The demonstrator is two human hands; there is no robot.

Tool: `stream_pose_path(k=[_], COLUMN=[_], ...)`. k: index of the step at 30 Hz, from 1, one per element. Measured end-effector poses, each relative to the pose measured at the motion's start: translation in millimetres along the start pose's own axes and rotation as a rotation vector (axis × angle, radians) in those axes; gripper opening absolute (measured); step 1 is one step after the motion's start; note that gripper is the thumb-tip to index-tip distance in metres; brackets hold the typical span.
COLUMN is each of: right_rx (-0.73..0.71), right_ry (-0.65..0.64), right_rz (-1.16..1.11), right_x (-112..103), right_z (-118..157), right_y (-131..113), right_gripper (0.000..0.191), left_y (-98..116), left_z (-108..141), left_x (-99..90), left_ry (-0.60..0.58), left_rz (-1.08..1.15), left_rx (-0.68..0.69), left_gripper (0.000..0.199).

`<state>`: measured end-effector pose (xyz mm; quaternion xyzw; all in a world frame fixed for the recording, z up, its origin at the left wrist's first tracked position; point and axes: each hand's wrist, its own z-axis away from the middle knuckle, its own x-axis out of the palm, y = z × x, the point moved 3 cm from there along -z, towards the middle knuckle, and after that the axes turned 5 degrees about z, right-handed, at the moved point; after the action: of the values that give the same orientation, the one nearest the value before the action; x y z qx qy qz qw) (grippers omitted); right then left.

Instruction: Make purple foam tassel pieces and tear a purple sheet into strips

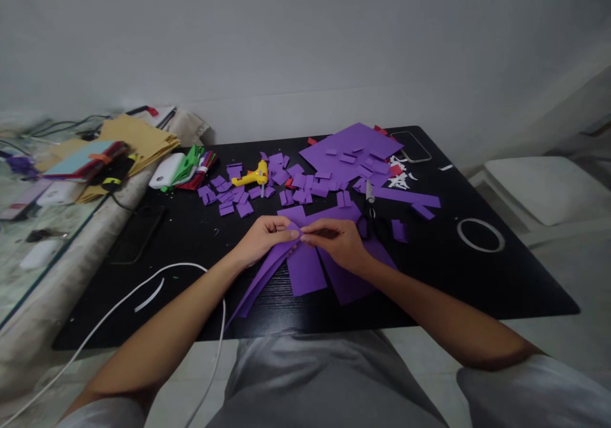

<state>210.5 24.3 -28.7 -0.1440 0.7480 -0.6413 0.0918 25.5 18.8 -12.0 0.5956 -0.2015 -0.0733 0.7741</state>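
Note:
My left hand (263,237) is closed on the upper end of a folded purple paper strip (265,276), which slants down to the left toward the table's front edge. The fingertips of my right hand (338,240) pinch the same end of the strip, almost touching my left fingers. Under and beside my hands lie larger purple sheets (306,270). Many small folded purple pieces (244,207) are scattered beyond my hands, with a yellow glue gun (252,174) among them. Dark-handled scissors (370,210) lie just beyond my right hand.
On the black table (477,288) are a tape ring (481,235), a large purple sheet (351,151) and white scraps (400,174). A white cable (143,283) crosses the left side near my left forearm. Coloured paper bundles (193,165) stand at the back left.

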Motion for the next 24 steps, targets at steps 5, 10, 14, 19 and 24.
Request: stream_pose_path(k=[5, 10, 14, 19, 24], right_rx=[-0.025, -0.015, -0.013, -0.012, -0.006], right_ry=[0.009, 0.015, 0.016, 0.018, 0.012], right_rz=[0.023, 0.006, 0.015, 0.023, 0.033], right_x=[0.0, 0.3, 0.6, 0.6, 0.2], right_z=[0.2, -0.1, -0.1, -0.1, 0.6], right_y=[-1.3, -1.6, -0.2, 0.3, -1.1], right_gripper=[0.021, 0.019, 0.021, 0.020, 0.018], left_y=[-0.9, -4.1, -4.8, -4.6, -5.6], left_z=[-0.6, -2.4, -2.2, -1.7, -2.0], left_x=[0.6, -0.6, -0.5, 0.6, -0.4], left_ry=[-0.001, 0.006, 0.007, 0.004, 0.011], left_rz=[0.018, 0.026, 0.033, 0.050, 0.045], left_rx=[-0.014, -0.025, -0.027, -0.044, -0.048], left_gripper=[0.023, 0.022, 0.021, 0.021, 0.020])
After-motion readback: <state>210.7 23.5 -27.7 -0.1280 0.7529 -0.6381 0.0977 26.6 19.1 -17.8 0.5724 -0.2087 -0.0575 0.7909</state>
